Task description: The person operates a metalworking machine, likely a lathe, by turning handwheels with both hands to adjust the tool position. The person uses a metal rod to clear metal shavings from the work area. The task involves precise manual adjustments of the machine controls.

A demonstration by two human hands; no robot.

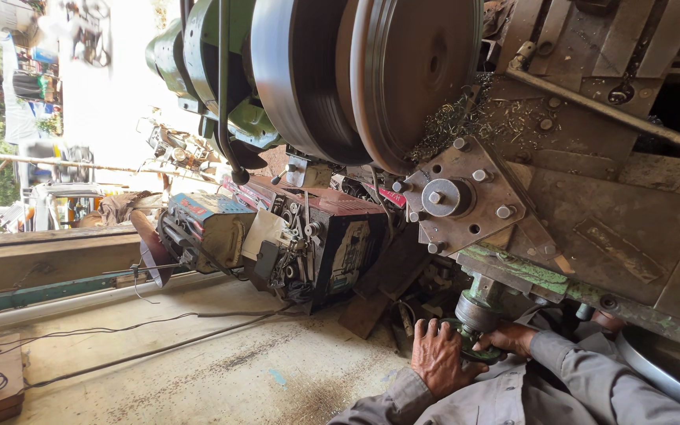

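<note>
Gripping from both sides, the two hands are closed on a green handwheel point(472, 346) low on the lathe carriage. The left hand point(439, 358) is laid over the wheel's near rim with its fingers curled down around it; the right hand point(508, 338) is wrapped on the far rim, its fingers mostly hidden behind the wheel. A hold on opposite edges like this gives turning leverage, which is probably why the wheel is taken with both hands rather than one. Grey sleeves point(560, 378) are seen running back from the wrists toward the lower right.

The wheel is seated on a short steel hub point(475, 311) just below the green-edged carriage point(513, 275). Above it, a square tool post point(456, 197) with bolts at its corners is set close to the large dark disc point(411, 71) held in the chuck, near enough for cutting. Metal swarf point(466, 118) is scattered beside the disc.

Further left, a red and blue machine box point(308, 236) is stood on the concrete floor point(222, 362), with cables point(120, 327) trailed across it.
</note>
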